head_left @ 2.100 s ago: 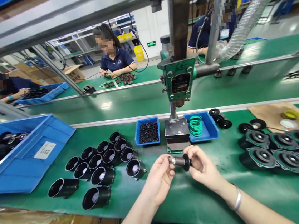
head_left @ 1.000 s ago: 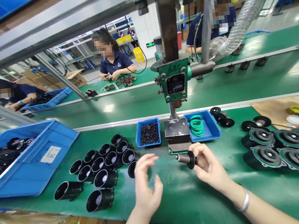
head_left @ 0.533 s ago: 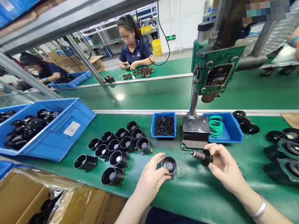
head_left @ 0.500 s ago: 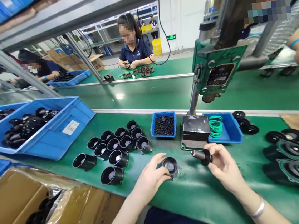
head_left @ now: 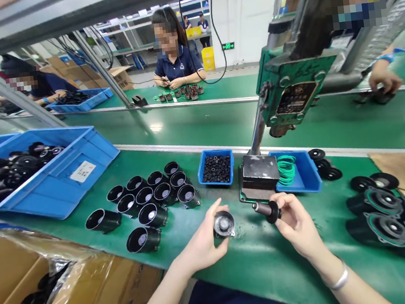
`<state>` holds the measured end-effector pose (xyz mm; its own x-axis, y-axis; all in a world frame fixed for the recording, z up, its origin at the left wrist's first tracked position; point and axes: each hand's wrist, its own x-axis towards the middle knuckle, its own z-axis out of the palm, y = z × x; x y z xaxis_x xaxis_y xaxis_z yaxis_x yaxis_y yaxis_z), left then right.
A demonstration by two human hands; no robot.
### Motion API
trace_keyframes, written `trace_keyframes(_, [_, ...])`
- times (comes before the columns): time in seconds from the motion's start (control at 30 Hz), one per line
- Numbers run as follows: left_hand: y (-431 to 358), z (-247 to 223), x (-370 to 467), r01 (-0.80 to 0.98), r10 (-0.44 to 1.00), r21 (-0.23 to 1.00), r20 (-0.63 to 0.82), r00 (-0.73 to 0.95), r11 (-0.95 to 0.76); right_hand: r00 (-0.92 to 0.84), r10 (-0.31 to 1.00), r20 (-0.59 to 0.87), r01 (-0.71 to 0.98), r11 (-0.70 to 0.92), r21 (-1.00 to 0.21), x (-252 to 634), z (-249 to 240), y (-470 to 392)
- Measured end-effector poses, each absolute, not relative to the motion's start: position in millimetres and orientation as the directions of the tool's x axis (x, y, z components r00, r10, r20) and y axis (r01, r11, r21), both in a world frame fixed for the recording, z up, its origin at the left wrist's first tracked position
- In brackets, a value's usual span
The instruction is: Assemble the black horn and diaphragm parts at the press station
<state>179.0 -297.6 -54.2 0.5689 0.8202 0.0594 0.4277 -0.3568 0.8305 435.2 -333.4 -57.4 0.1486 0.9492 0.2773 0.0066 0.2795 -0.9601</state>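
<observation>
My left hand (head_left: 206, 245) is curled around the side of a black cup-shaped housing (head_left: 224, 224), thumb below and fingers above. Its open end faces me, showing a round boss inside. In my right hand (head_left: 297, 225), thumb and fingers pinch a black disc with a dark stepped shaft (head_left: 264, 209); the shaft points left towards the housing, apart from it. Several more black housings (head_left: 144, 240) stand grouped on the green bench (head_left: 260, 272), left of my left hand.
A green press (head_left: 289, 93) rises over a metal block (head_left: 259, 171). Blue bins hold small black rings (head_left: 216, 168) and green rings (head_left: 285, 170). At right stand housings with green-ringed lids (head_left: 387, 228). A large blue crate (head_left: 56, 188) and cardboard box (head_left: 104, 290) are left. Co-workers sit opposite.
The housing at my left hand has turned its opening more towards me, and my fingers have shifted around it. My right hand still holds the shaft piece. The whole view has shifted slightly.
</observation>
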Motion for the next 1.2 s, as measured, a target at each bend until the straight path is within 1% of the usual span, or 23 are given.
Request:
trace_keyframes(0.07, [-294,-51,177,0.473,0.823,0.795,0.057,0.565,-0.380,0.133,0.950,0.282,0.013,0.283,-0.959,436,-59,-334])
trace_keyframes(0.17, [-289,-43,175,0.547,0.867,0.761,0.041,0.497,-0.349,0.106,0.951,0.290,0.006,0.291,-0.957,436,-61,-334])
trace_keyframes(0.2, [-287,-39,174,0.543,0.855,0.763,0.024,0.518,-0.350,0.102,0.951,0.293,-0.001,0.295,-0.956,436,-61,-334])
trace_keyframes(0.27, [-284,-29,168,0.515,0.791,0.769,-0.020,0.612,-0.379,0.102,0.949,0.299,-0.016,0.302,-0.953,437,-61,-334])
trace_keyframes(0.33, [-284,-17,162,0.524,0.740,0.736,-0.047,0.671,-0.429,0.108,0.948,0.300,-0.026,0.305,-0.952,437,-60,-334])
trace_keyframes(0.4, [-288,-11,162,0.614,0.783,0.637,-0.027,0.621,-0.465,0.110,0.949,0.295,-0.027,0.300,-0.954,437,-60,-334])
trace_keyframes(0.47, [-295,-12,172,0.754,0.872,0.486,0.034,0.489,-0.442,0.104,0.952,0.289,-0.023,0.293,-0.956,436,-60,-334])
trace_keyframes(0.53, [-303,-17,190,0.879,0.936,0.328,0.068,0.344,-0.347,0.099,0.953,0.286,-0.021,0.289,-0.957,436,-62,-334])
trace_keyframes(0.6, [-307,-22,209,0.949,0.970,0.196,0.043,0.241,-0.245,0.100,0.954,0.283,-0.029,0.287,-0.957,436,-63,-333])
trace_keyframes(0.67, [-307,-23,221,0.975,0.981,0.114,-0.004,0.195,-0.193,0.108,0.957,0.268,-0.052,0.274,-0.960,436,-64,-332])
trace_keyframes(0.73, [-305,-21,225,0.977,0.980,0.076,-0.027,0.199,-0.197,0.116,0.965,0.235,-0.082,0.245,-0.966,437,-65,-331])
trace_keyframes(0.83, [-301,-17,221,0.968,0.968,0.060,-0.032,0.248,-0.246,0.120,0.974,0.192,-0.115,0.206,-0.972,437,-68,-331])
trace_keyframes(0.97, [-297,-17,219,0.964,0.965,0.058,-0.021,0.262,-0.261,0.130,0.974,0.187,-0.134,0.204,-0.970,435,-73,-329])
trace_keyframes(1.07, [-295,-18,219,0.963,0.965,0.089,-0.031,0.260,-0.256,0.129,0.979,0.155,-0.173,0.176,-0.969,436,-66,-329])
trace_keyframes(1.1, [-294,-17,218,0.959,0.965,0.128,-0.038,0.260,-0.253,0.127,0.982,0.142,-0.194,0.165,-0.967,437,-61,-332])
trace_keyframes(1.13, [-293,-17,215,0.948,0.964,0.197,-0.044,0.262,-0.248,0.122,0.984,0.133,-0.218,0.157,-0.963,438,-55,-335])
trace_keyframes(1.17, [-292,-17,211,0.921,0.962,0.305,-0.046,0.271,-0.245,0.118,0.985,0.127,-0.241,0.152,-0.958,438,-48,-340])
trace_keyframes(1.2, [-291,-17,206,0.862,0.956,0.447,-0.050,0.289,-0.238,0.110,0.986,0.125,-0.267,0.150,-0.952,438,-41,-346])
